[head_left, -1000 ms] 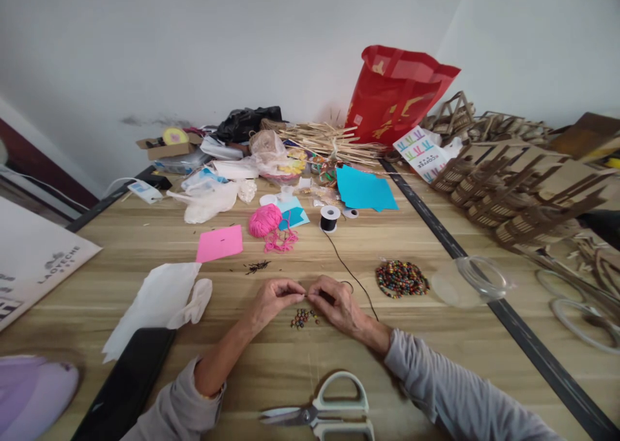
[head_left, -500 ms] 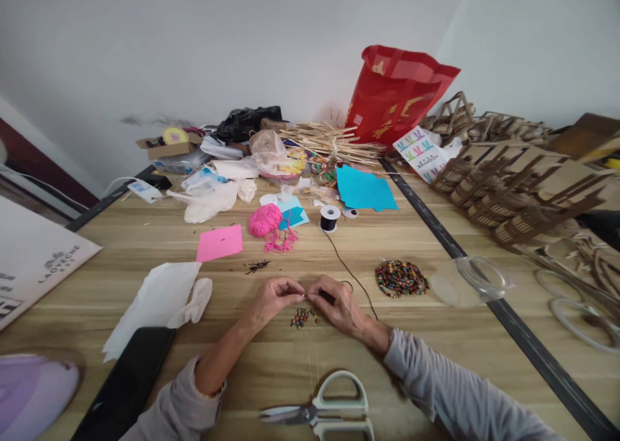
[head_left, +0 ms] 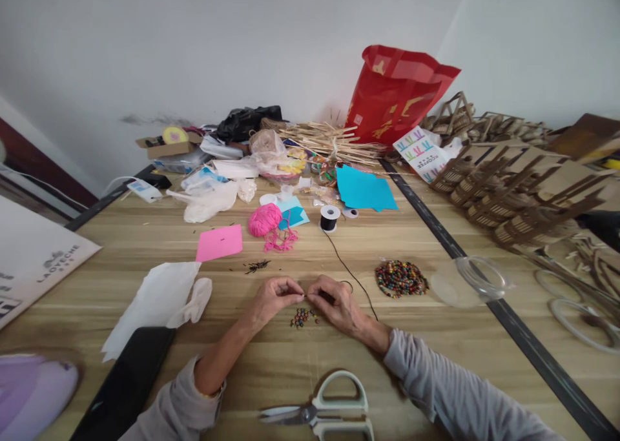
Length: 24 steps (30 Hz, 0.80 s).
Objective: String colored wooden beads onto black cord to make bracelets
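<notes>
My left hand [head_left: 277, 297] and my right hand [head_left: 335, 302] meet fingertip to fingertip at mid-table, both pinched closed. A tiny dark piece shows between the fingertips, too small to name for sure. From my right hand a black cord [head_left: 346, 260] loops out and runs back to a spool [head_left: 329, 219] with white flanges. Just below the fingers lies a small cluster of loose coloured beads [head_left: 301, 318]. Off to the right rests a heap of strung multicoloured beads [head_left: 401, 278]. Short black cord bits [head_left: 256, 266] are scattered behind my left hand.
Scissors [head_left: 314, 413] with pale handles lie in front of me. To the left are a black phone-like slab [head_left: 128, 383] and white paper [head_left: 152, 302]. Pink yarn [head_left: 265, 220], blue sheets [head_left: 367, 189] and a red bag [head_left: 394, 99] stand farther back. Woven baskets [head_left: 513, 215] line the right.
</notes>
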Available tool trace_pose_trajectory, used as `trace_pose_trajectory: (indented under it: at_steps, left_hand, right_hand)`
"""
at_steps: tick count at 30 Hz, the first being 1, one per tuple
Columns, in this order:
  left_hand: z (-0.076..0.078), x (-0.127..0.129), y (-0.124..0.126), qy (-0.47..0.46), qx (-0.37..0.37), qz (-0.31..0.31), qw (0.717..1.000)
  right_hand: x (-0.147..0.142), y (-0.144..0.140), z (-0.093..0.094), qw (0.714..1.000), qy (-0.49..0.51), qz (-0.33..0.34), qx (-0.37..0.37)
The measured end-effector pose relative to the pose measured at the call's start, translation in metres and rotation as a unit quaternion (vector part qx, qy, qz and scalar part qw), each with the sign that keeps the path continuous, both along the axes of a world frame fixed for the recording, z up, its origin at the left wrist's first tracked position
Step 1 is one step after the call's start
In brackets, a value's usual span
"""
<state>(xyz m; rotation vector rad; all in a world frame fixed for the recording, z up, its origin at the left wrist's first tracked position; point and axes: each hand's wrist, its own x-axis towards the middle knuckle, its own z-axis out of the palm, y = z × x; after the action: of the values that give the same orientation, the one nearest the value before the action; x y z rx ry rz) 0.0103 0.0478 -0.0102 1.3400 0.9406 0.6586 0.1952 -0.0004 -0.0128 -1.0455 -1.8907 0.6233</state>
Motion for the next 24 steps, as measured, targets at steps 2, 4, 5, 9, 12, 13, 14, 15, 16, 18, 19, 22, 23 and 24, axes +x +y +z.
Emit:
trace_pose_trajectory:
  at_steps: [2,4,5,9,12,13,14,15,16,18,19,22,23,24]
  left_hand:
    - [0.0004,0.0002,-0.0002,0.001,0.002,0.001,1.0]
    - [0.0013,0.0003,-0.0005,0.002,0.001,0.005,1.0]
    - [0.0017,0.0004,-0.0008,0.001,-0.001,0.007,1.0]
    - [0.0016,0.0004,-0.0014,-0.007,-0.004,0.008,1.0]
    - [-0.0009,0.0002,-0.0011,-0.008,-0.003,0.004,1.0]
    - [-0.0019,0.0001,-0.0008,-0.008,-0.002,0.003,1.0]
    - [-0.0028,0.0,-0.0006,-0.007,-0.001,0.0,1.0]
    - [-0.0036,-0.0002,-0.0003,-0.006,0.001,-0.001,1.0]
    - [-0.0042,-0.0004,-0.0001,-0.005,0.002,-0.002,1.0]
    - [-0.0046,-0.0008,0.0002,-0.003,0.003,-0.002,1.0]
    - [-0.0044,-0.0009,0.0002,-0.003,0.003,-0.001,1.0]
    - [-0.0029,-0.0011,-0.0002,0.0,0.001,0.003,1.0]
    - [-0.0021,-0.001,-0.0004,0.0,0.0,0.004,1.0]
    - [-0.0014,-0.0009,-0.0006,0.0,0.0,0.005,1.0]
  right_hand:
    - [-0.0001,-0.0001,0.0002,1.0,0.0,0.0,0.0]
    - [-0.0003,-0.0003,0.0006,1.0,0.004,0.001,0.0]
    - [-0.0005,-0.0004,0.0008,1.0,0.007,0.002,0.001]
    - [-0.0009,-0.0008,0.0014,1.0,0.013,0.001,0.002]
    - [-0.0009,-0.0008,0.0012,1.0,0.012,0.0,0.004]
    - [-0.0009,-0.0007,0.0011,1.0,0.012,0.0,0.006]
    - [-0.0009,-0.0007,0.0011,1.0,0.012,0.001,0.007]
    - [-0.0008,-0.0007,0.001,1.0,0.011,0.001,0.007]
    - [-0.0008,-0.0007,0.001,1.0,0.01,0.002,0.007]
    - [-0.0008,-0.0007,0.0011,1.0,0.009,0.003,0.007]
    - [-0.0008,-0.0007,0.0011,1.0,0.009,0.004,0.007]
    - [-0.0006,-0.0006,0.0008,1.0,0.01,0.005,0.008]
    - [-0.0006,-0.0006,0.0006,1.0,0.01,0.006,0.009]
    - [-0.0005,-0.0005,0.0002,1.0,0.01,0.007,0.009]
